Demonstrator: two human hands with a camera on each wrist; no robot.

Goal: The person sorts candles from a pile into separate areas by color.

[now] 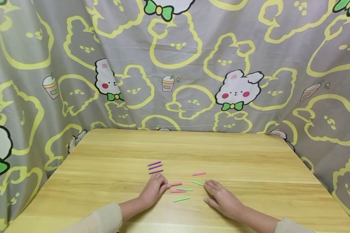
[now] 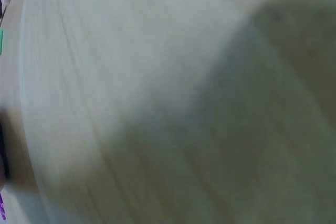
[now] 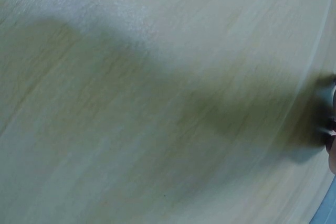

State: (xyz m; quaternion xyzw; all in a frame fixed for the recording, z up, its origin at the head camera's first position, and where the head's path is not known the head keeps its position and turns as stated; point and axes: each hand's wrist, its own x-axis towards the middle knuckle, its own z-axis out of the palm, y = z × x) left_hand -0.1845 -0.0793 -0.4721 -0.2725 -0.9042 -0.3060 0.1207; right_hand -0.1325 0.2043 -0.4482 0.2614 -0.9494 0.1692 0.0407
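In the head view my left hand (image 1: 154, 191) pinches the left end of a pink crayon-like stick (image 1: 176, 184) between thumb and fingers. With its fingers fairly straight, my right hand (image 1: 226, 200) touches the right end of a green stick (image 1: 197, 183); its thumb lies apart from the stick. Between the hands are another pink stick (image 1: 178, 191), a green stick (image 1: 184, 189) just above it, and a lower green stick (image 1: 181, 199). Beyond my left hand, three purple sticks (image 1: 155, 167) lie in a near-parallel stack. Both wrist views show mostly tabletop, with fingers only at the edges.
A further pink stick (image 1: 199, 174) lies farther back, above the green one at my right hand. The wooden table (image 1: 236, 152) reaches back to a grey patterned curtain (image 1: 189, 106), which also hangs along both sides.
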